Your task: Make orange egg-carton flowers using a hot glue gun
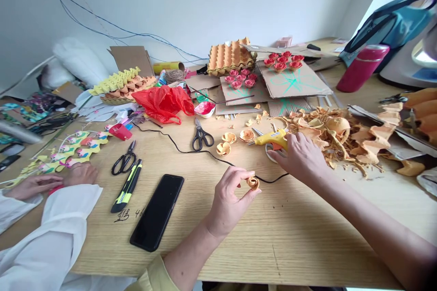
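Between thumb and fingertips, my left hand (230,198) pinches a small rolled orange flower (253,183) of egg-carton card above the table. To its right, my right hand (302,157) is closed around the back of a yellow hot glue gun (273,137), whose nozzle points left. The gun's grip is mostly hidden by that hand. Under the gun shows part of a white ring-shaped thing (271,152). Left of the nozzle lie three open orange card flowers, the nearest to it being a cup-shaped flower (246,135). A black cord (218,158) runs across the table behind my left hand.
Black scissors (201,138), a second pair of scissors (124,159), a cutter knife (127,186) and a phone (157,211) lie leftward. Egg-carton scraps (336,132) pile up at right. Red flowers (280,66) stand on cardboard. At far left are another person's hands (80,173).
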`<state>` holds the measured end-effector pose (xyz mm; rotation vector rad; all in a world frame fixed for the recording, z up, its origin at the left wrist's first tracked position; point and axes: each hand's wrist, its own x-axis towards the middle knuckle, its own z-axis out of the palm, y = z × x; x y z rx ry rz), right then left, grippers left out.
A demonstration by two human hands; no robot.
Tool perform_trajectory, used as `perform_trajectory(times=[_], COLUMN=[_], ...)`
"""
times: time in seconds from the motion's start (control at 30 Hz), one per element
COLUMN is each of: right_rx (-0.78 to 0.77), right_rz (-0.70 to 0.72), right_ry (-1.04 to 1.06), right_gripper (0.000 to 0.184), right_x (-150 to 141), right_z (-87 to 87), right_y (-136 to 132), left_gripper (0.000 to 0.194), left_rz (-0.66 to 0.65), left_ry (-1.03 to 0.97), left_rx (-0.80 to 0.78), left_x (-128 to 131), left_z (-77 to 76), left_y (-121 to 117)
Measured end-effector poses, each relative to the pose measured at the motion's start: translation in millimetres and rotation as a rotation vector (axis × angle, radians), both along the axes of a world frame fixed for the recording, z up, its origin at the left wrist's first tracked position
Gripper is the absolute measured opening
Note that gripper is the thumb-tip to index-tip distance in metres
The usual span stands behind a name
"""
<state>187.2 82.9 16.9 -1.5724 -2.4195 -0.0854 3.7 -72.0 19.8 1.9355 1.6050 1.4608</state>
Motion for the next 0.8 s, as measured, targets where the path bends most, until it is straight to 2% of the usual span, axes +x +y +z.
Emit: perform_trajectory(times=[0.1,0.23,0.37,0.47,0.57,0.73,0.8], right_rx=[0.014,0.056,0.079,0.08,0.002,-0.158,-0.19], right_rz=[-0.053,-0.079,-0.058,-0.055,-0.069,-0.089,-0.057], right_ry=[-0.046,-0.055,-0.005,0.059,0.186,0.362,0.403], right_gripper=[0.059,0.057,0.051,0.048,0.049,0.064,0.061], right_x=[-9,-14,-10,-3,7,20,22], right_z=[4.7,-0.4,-7.2,-4.9,3.0,15.1,18.4], right_y=[-1,2,9,10,7,2,-1], left_gripper=[0.028,0.029,0.028,0.028,0.03,0.023,0.024], left_rz=[-0.005,0.001,0.032,0.051,0.08,0.124,0.12], left_ry=[-0.007,-0.018,-0.026,-0.044,-0.083,-0.147,-0.183], left_rx=[0.003,0.003,-0.013,-0.027,-0.039,-0.078,-0.085], left_x=[0,-1,-2,-2,-3,-7,-8], left_z=[-0.1,0.1,0.7,1.6,2.3,2.1,1.3], left_y=[0,0,1,2,3,5,5])
